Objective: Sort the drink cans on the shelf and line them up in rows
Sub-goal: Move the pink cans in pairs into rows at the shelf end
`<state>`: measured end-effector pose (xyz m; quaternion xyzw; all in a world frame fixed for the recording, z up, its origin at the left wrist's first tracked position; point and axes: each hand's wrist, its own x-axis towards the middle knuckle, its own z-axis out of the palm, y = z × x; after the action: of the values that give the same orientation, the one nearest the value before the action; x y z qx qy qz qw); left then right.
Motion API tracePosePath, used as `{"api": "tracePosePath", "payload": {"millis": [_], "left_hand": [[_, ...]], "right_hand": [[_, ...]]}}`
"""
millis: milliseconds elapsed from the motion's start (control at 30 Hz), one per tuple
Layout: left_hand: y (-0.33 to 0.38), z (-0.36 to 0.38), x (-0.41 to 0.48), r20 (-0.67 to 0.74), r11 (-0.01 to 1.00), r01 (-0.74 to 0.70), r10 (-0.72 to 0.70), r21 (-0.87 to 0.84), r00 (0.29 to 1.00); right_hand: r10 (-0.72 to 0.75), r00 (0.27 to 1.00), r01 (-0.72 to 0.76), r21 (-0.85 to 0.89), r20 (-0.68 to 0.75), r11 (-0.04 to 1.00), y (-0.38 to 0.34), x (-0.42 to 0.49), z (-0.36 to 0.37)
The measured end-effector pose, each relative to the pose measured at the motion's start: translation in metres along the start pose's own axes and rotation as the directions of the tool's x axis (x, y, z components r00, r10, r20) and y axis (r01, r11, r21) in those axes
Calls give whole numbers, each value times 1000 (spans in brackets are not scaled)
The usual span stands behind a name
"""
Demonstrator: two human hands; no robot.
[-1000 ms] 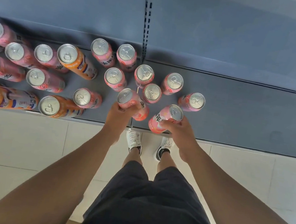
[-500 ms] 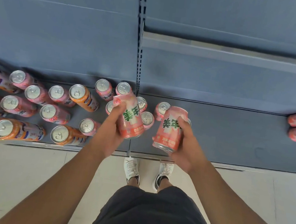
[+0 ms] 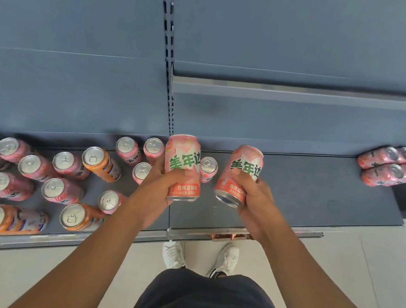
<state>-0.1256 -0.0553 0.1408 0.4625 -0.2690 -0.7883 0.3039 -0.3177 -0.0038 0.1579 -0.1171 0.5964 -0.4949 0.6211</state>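
Left hand (image 3: 155, 194) clenched round a pink can (image 3: 183, 166), right hand (image 3: 255, 199) gripping another pink can (image 3: 240, 174) beside it, loose cans (image 3: 65, 174) standing left of both on the shelf (image 3: 307, 193)

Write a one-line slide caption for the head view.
Left hand and right hand each hold a pink can above a shelf of mixed pink and orange cans.

Pale floor tiles (image 3: 373, 279) — white sneakers (image 3: 173, 253)
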Motion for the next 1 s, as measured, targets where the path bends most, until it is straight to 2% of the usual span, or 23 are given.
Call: {"api": "tracePosePath", "payload": {"millis": [133,467,800,1000], "left_hand": [[-1,19,-6,34,998,20,-22,66,999],[-15,113,-16,172,975,-59,21,215,985],[-102,274,-35,235,930,-73,-15,360,972],[-154,369,-44,329,897,-111,-41,428,943]], "right_hand": [[-83,996,81,-83,-25,993,-10,-9,-13],[-209,975,205,-66,-67,977,-38,-40,-88],[-307,935,317,26,-176,948,-66,-109,-253],[-318,895,365,105,-312,925,-67,-155,-350]]}}
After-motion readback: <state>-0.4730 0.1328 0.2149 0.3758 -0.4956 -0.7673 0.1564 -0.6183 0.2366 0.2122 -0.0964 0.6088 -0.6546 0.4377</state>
